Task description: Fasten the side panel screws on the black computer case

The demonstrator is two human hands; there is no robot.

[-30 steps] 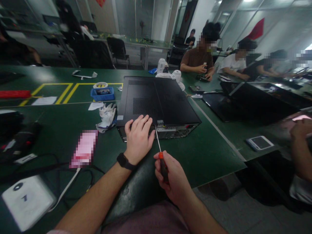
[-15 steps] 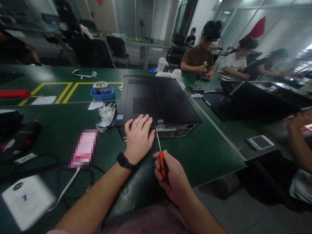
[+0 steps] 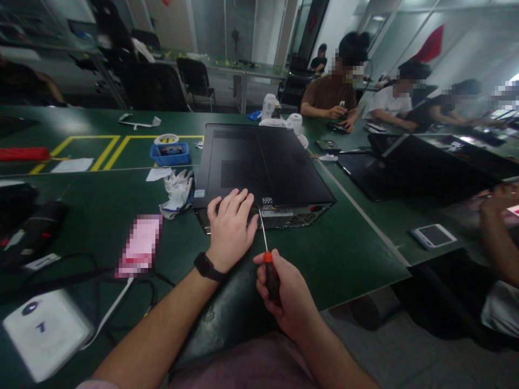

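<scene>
- One black desktop computer case (image 3: 263, 162) lies flat on a dark green table (image 3: 357, 259), with its rear panel of ports facing the viewer.
- The person's left hand (image 3: 230, 227) rests palm down on the near edge of the case. Its fingers are extended and slightly spread, and it holds nothing. One black watch (image 3: 207, 267) is on that wrist.
- The person's right hand (image 3: 284, 297) is closed in a fist around the handle of one screwdriver (image 3: 271, 273), which is orange at the top and black below.
- The screwdriver's thin metal shaft slants up and away. Its tip meets the rear edge of the case just beside the left hand's little finger.
- To the left of the case are one crumpled pair of white gloves (image 3: 176, 194), one blue tray (image 3: 170, 155) and one roll of tape (image 3: 166, 139) behind the tray.
- One white box (image 3: 42, 332) sits at the near left corner, with dark cables looping beside it.
- One small white-framed device (image 3: 433, 236) lies on the table to the right, well apart from the case.
- Three other people sit along the far right side of the table. The nearest wears a brown shirt (image 3: 320, 94).
- One co-worker's hand (image 3: 492, 216) shows at the right edge.
</scene>
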